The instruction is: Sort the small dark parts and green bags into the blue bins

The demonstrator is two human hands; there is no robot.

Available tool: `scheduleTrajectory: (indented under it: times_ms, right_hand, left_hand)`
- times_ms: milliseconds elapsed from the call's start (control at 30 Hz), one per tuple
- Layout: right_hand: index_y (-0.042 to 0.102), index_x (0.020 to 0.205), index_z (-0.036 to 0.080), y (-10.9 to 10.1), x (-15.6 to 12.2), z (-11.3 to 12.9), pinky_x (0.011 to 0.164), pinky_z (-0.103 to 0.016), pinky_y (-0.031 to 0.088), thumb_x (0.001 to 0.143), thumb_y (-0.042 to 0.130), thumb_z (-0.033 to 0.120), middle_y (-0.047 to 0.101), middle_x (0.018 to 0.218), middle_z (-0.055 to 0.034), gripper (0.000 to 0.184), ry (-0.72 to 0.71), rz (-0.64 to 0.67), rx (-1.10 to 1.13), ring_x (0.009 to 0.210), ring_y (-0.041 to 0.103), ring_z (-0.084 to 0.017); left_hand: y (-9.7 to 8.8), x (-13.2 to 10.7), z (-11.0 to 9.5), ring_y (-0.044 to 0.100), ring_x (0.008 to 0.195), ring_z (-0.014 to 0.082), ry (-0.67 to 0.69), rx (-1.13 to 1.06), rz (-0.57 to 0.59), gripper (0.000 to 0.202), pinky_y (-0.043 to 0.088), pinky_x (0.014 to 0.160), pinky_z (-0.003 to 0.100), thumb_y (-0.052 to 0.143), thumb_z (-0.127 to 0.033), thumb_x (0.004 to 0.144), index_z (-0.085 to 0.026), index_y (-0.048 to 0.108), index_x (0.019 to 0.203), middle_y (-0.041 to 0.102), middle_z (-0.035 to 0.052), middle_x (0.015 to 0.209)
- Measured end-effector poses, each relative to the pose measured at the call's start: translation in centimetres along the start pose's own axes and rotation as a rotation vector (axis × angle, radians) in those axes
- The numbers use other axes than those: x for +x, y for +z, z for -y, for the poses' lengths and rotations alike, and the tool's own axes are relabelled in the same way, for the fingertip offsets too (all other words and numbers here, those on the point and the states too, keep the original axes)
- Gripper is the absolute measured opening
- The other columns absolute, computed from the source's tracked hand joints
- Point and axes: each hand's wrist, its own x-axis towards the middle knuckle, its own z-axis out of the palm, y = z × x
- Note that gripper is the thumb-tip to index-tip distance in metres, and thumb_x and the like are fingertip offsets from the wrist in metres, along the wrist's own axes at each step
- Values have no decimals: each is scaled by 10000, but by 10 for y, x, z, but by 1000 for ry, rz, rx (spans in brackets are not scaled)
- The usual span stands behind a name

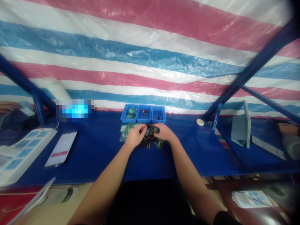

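My left hand [136, 136] is closed, its fingertips pinched together at the left edge of a pile of small dark parts with brass-coloured tips [148, 142]. Opposite it, my right hand [164, 132] curls its fingers in over the pile's right side. Whatever either hand grips is too small and blurred to name. Clear greenish plastic bags [125, 131] lie left of the pile, and another greenish bag [160, 143] shows under my right hand. Just beyond the hands stand three joined blue bins: the left bin [128, 120] contains greenish bags, the middle bin [143, 121] and right bin [159, 121] a few small dark parts.
On the blue table [93, 162], a phone [61, 149] and a white power strip [28, 153] lie at left. A round pale object [200, 122] sits at right, near a blue metal frame post [217, 117]. Another person's hand [288, 128] shows far right, beyond a tablet-like stand [241, 128].
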Motion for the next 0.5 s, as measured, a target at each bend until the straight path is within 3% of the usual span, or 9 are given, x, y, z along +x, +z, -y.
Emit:
scheduleTrajectory:
  times_ms: [167,367,500]
  right_hand:
    - [673,1148,229,4,3,-2,923,-364,499,674,696,139,672,1084,-74,483,-2,-27,20,984,637,-234]
    - [698,1108,232,10,5,1,942,-348,492,704,647,108,686,1098,-60,427,-69,-108,70,1022,636,-216]
    - [703,1093,228,12,5,4,777,-305,540,728,633,131,680,1121,-63,384,-38,-167,119,725,641,-141]
  left_hand:
    - [2,1,2,612,661,159,97,123,133,298,441,617,263,539,-403,898,-254,654,1130,680,9,766]
    - [6,3,3,604,746,185,249,309,195,174,428,670,288,559,-314,891,-241,709,943,687,39,802]
    - [9,3,2,591,743,194,294,343,206,170,440,726,320,549,-296,896,-227,694,949,671,42,774]
